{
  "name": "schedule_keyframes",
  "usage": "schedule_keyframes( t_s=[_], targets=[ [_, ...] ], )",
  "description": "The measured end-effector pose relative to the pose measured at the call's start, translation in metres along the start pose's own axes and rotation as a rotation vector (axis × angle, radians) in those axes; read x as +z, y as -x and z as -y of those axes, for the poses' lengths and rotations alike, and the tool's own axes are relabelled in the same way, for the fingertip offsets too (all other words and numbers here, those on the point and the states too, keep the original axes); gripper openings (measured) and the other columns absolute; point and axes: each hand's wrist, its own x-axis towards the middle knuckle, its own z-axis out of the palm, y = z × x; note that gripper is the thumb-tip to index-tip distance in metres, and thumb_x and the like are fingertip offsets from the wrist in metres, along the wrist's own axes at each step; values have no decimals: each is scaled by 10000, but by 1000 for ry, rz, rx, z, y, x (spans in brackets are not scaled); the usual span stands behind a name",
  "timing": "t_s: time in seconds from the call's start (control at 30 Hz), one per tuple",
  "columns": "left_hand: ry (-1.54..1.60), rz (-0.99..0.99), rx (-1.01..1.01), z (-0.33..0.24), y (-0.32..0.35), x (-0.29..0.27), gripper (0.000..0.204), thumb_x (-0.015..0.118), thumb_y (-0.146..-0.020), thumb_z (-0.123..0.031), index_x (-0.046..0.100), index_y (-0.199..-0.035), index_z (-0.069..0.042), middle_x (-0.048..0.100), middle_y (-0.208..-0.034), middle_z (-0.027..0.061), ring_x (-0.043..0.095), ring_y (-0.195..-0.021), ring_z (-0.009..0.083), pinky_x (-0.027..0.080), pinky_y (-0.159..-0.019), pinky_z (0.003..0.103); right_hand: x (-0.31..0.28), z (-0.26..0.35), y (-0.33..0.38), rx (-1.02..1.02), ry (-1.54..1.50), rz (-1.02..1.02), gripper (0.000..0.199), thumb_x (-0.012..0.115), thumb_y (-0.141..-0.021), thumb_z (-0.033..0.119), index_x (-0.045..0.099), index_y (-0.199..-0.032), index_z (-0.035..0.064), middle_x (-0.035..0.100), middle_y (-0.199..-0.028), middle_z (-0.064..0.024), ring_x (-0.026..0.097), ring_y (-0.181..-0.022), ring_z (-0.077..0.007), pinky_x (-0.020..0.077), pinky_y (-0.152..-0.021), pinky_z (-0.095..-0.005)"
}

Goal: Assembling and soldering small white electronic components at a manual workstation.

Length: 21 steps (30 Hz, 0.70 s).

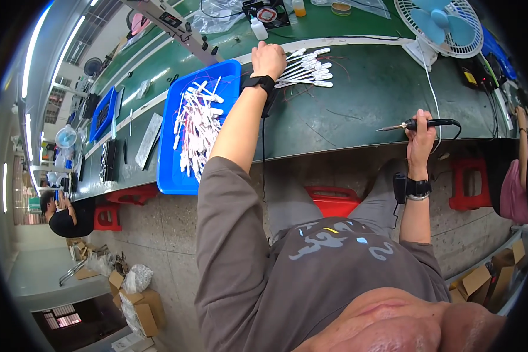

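Note:
My right hand (421, 141) is closed round the black handle of a soldering iron (419, 124), whose metal tip points left above the bench front. My left hand (268, 60) reaches far across the bench with its fingers curled down. It is beside the left end of a fanned row of white paddle-shaped parts (311, 73) with thin wires; whatever its fingertips hold is hidden. Left of that forearm, a blue tray (164, 158) carries a heap of similar white parts (199, 126), and the arm covers some of its right side.
Behind my left hand stand a small white bottle (259, 29) and a black square fan (267, 13). A white-and-blue desk fan (440, 26) is at the back right. People sit at the far left and right edge. Red stools (469, 185) line the bench front.

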Motion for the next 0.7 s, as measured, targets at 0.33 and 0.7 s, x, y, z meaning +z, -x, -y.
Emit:
schedule_keyframes(
  t_s=[0.33,0.7],
  targets=[
    [-110,40,188,-2,-10,13,188,583,-816,-189,740,-803,-87,713,-832,107,613,-912,313,474,-789,431,1,1,2,-6,35,-5,233,589,-975,226,501,-779,135,420,-671,71,342,-526,-12,276,-468,-189],
    [657,3,-101,8,-26,-26,240,532,-942,-213,665,-1031,-35,702,-854,113,640,-879,238,475,-775,320,-2,2,3,9,45,8,231,595,-969,228,503,-773,147,433,-692,77,349,-546,-1,264,-474,-176]
  ],
)
